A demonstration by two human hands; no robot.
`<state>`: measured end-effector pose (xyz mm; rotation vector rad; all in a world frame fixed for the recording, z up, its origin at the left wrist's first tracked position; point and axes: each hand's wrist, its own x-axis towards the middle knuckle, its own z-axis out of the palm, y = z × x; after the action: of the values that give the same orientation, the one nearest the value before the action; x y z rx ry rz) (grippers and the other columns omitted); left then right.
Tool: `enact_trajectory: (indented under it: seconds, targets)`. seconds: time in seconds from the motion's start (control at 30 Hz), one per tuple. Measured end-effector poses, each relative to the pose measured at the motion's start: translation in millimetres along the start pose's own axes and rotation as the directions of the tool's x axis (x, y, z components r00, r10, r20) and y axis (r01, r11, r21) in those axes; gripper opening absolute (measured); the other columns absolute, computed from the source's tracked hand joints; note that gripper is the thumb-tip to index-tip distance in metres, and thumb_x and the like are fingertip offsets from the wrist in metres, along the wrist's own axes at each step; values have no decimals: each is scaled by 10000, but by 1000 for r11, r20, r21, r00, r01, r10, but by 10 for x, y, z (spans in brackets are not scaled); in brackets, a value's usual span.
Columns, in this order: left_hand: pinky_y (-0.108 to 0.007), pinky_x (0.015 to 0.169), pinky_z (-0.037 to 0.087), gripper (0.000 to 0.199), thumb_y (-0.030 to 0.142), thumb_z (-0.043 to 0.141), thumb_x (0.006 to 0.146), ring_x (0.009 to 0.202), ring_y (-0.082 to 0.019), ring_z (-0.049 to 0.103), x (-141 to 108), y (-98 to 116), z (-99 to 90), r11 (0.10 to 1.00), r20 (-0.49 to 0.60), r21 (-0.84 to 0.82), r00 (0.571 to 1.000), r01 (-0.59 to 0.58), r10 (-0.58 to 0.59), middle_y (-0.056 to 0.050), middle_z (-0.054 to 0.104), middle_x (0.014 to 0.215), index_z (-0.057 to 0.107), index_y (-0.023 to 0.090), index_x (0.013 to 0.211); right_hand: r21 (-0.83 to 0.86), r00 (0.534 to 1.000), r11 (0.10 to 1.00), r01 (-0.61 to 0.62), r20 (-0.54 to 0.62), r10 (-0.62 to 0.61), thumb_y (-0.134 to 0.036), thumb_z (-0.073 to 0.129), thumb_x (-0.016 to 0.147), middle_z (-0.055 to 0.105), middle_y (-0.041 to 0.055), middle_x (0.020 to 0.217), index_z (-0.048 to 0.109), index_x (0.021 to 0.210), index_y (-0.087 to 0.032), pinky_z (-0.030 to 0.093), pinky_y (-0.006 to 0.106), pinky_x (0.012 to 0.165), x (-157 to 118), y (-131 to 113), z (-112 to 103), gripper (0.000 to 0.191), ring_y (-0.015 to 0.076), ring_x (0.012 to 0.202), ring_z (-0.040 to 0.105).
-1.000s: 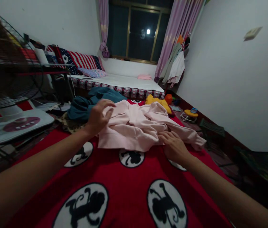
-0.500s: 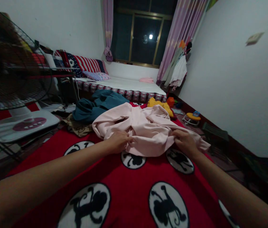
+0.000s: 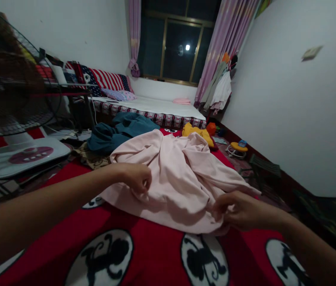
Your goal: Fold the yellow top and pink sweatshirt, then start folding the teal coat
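Blanket (image 3: 156,258): red, with black figures in white ovals, spread out below me and under what I handle.
Top (image 3: 176,171): pink and long-sleeved, lying rumpled on the blanket in front of me, its hem (image 3: 168,218) towards me, one sleeve (image 3: 236,176) stretched out to my right.
Left hand (image 3: 141,178): closed, fingers curled in, seemingly pinching cloth a little inside the hem on my left.
Right hand (image 3: 230,210): closed too, thumb and fingers pinching the hem towards its right end.
Feel: I judge it light, soft and limp, not slippery, with no risk of breaking; it should crease easily and need smoothing.
Hold: best taken, I think, by the two ends of the hem, where the band looks a bit firmer; from the middle it would only bunch.
Around it: teal cloth (image 3: 123,131) heaped beyond on my left, brown cloth (image 3: 96,159) beside that, yellow cloth (image 3: 199,133) past the far end to the right.
Further out: a fan (image 3: 33,153) on my left, a small stool (image 3: 237,147) on my right, a bed (image 3: 156,104) below the window (image 3: 182,51).
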<state>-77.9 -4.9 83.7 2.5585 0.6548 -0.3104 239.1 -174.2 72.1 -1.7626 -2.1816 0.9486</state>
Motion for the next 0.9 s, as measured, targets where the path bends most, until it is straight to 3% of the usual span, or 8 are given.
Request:
enact_trajectory:
  seconds: [0.07, 0.13, 0.23, 0.3, 0.47, 0.6, 0.77, 0.9]
  targets:
    - [-192, 505, 378, 204, 126, 559, 681, 554, -135, 594, 292, 98, -11, 999, -261, -18, 965, -28, 22, -17, 683, 613, 744, 158, 761, 110, 995, 994, 23, -96, -12, -246, 564, 748, 714, 46, 870, 708, 914, -172, 487, 283, 741, 249, -55, -130, 232, 193, 823, 639]
    - [-209, 560, 414, 217, 142, 548, 720, 619, -150, 624, 613, 155, -7, 999, -534, -39, 845, -19, -5, -39, 709, 692, 744, 156, 812, 131, 951, 990, 59, -308, -16, -293, 560, 780, 703, 64, 879, 686, 911, -144, 491, 291, 728, 592, -64, -211, 235, 193, 809, 635]
    - [-249, 666, 464, 219, 196, 536, 798, 713, -171, 651, 1020, 124, 70, 990, -769, -140, 629, 6, -113, -59, 729, 801, 733, 158, 886, -134, 799, 990, 35, -591, -109, -216, 514, 806, 672, 106, 1032, 659, 1019, -147, 472, 325, 819, 1171, -15, -175, 266, 214, 941, 608]
    - [-266, 716, 479, 212, 217, 523, 838, 731, -167, 653, 1178, 43, 166, 972, -832, -230, 527, -40, -175, -50, 728, 823, 716, 167, 908, -419, 753, 906, -61, -614, -234, -174, 499, 817, 573, 136, 1257, 596, 1194, -180, 409, 394, 943, 1500, 33, -89, 389, 260, 1138, 518]
    - [-285, 774, 494, 198, 172, 497, 862, 835, -162, 632, 1211, -178, 416, 933, -915, -298, 341, -204, -217, -34, 689, 942, 646, 201, 991, -715, 886, 661, -228, -434, -164, -174, 462, 861, 452, 148, 1370, 424, 1389, -268, 433, 384, 832, 1822, 185, -103, 537, 285, 1077, 530]
    - [-262, 720, 500, 221, 165, 450, 891, 867, -158, 608, 1173, -267, 459, 917, -934, -310, 263, -252, -244, -44, 637, 972, 584, 204, 1062, -675, 895, 683, -277, -441, -72, -261, 368, 940, 599, 70, 1066, 589, 1226, -327, 411, 270, 652, 1615, 409, -636, 368, 203, 837, 593]
    - [-313, 855, 497, 323, 47, 393, 853, 960, -171, 590, 1271, -279, 468, 919, -936, -294, 275, -263, -221, -59, 608, 1039, 544, 203, 1092, -493, 664, 530, -690, -723, 192, -312, 451, 896, 619, 99, 1094, 674, 1128, -278, 428, 285, 659, 1358, 823, -1107, 324, 218, 836, 635]
    - [-378, 973, 459, 371, 22, 433, 817, 1066, -202, 557, 1352, -283, 542, 932, -910, -292, 364, -216, -201, -70, 583, 1111, 537, 208, 1120, -610, 774, 476, -633, -518, 365, -190, 602, 769, 690, 136, 940, 736, 916, -207, 460, 373, 740, 1474, 958, -997, 199, 291, 904, 651]
